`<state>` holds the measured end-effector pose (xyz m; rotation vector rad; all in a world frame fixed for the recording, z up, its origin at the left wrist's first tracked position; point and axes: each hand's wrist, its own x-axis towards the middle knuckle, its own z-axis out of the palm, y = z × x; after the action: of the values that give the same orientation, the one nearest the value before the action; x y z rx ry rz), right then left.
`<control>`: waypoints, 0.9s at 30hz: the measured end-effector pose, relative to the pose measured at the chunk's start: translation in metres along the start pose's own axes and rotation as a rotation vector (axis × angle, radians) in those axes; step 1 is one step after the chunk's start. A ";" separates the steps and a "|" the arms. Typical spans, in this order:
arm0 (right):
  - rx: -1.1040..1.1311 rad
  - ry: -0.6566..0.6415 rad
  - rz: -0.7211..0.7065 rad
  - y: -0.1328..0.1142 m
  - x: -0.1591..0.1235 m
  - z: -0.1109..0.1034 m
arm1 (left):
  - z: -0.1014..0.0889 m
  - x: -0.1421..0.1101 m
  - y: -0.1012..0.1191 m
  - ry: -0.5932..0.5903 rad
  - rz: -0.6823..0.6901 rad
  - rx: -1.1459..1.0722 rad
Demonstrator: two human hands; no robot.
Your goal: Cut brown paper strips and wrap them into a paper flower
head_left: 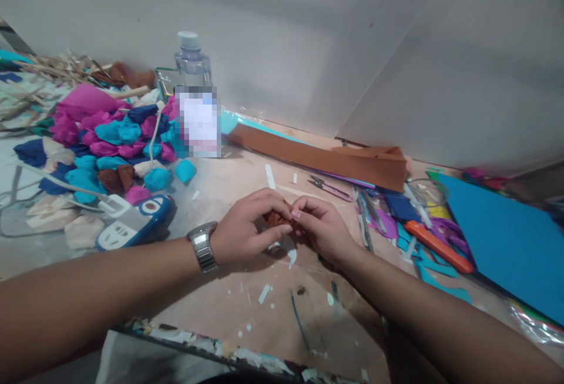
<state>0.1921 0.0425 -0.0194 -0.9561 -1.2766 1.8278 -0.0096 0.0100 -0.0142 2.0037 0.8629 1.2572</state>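
Pale wall [282,49] backs a littered table [211,313]. Above the table, between the two hands, is a crumpled brown piece [275,219]: the left hand [249,219] holds it between thumb and fingers, the right hand [328,228] pinches its right side. Uneven pressure could probably tear it or let the folds spring loose. A white scrap [292,256] lying just below might get caught in it, and a forward slip of the right hand could meet the snips [332,189] beyond
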 end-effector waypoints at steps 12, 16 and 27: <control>-0.257 0.012 -0.212 0.003 -0.001 0.002 | 0.003 -0.003 0.001 0.045 -0.356 -0.315; -0.395 0.019 -0.286 0.005 -0.002 0.002 | 0.005 -0.002 0.000 0.076 -0.443 -0.322; -0.346 0.039 -0.296 0.007 -0.002 0.000 | 0.006 0.001 -0.001 0.064 -0.482 -0.323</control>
<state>0.1919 0.0386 -0.0259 -0.9174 -1.6469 1.3828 -0.0046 0.0105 -0.0169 1.4023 1.0235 1.1000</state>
